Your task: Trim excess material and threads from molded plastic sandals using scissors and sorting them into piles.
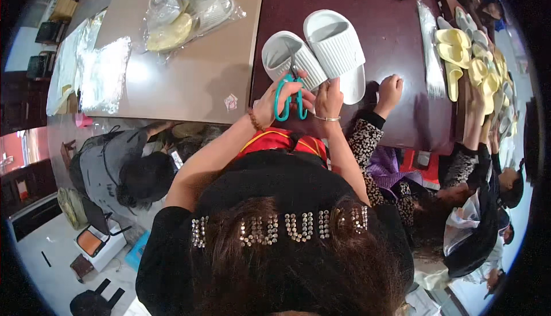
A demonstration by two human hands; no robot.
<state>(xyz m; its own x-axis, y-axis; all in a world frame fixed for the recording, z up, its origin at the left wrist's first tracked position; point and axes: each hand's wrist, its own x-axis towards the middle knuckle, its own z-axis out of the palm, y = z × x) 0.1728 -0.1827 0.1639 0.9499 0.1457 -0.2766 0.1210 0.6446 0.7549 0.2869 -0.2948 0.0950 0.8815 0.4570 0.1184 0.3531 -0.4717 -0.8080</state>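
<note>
My left hand (270,101), with a beaded bracelet at its wrist, is closed on scissors (299,102) with teal handles. Their dark blades point away from me, over the opening of a whitish slide slipper (274,51) with a ribbed strap. Beside it my right hand (329,99), wearing a bangle, has its fingers closed at the near edge of the slippers; the exact grip is partly hidden. A second slipper (338,45) of the same kind leans against the first, on the right. Under it shows part of another pale sole (354,88).
A clear bag of slippers (192,15) lies on the beige table (189,75) at left. Plastic sleeves (106,72) are at its far left. On the right, a co-worker's fist (390,91) rests on the dark red table (407,112), near yellow and grey slippers (456,49).
</note>
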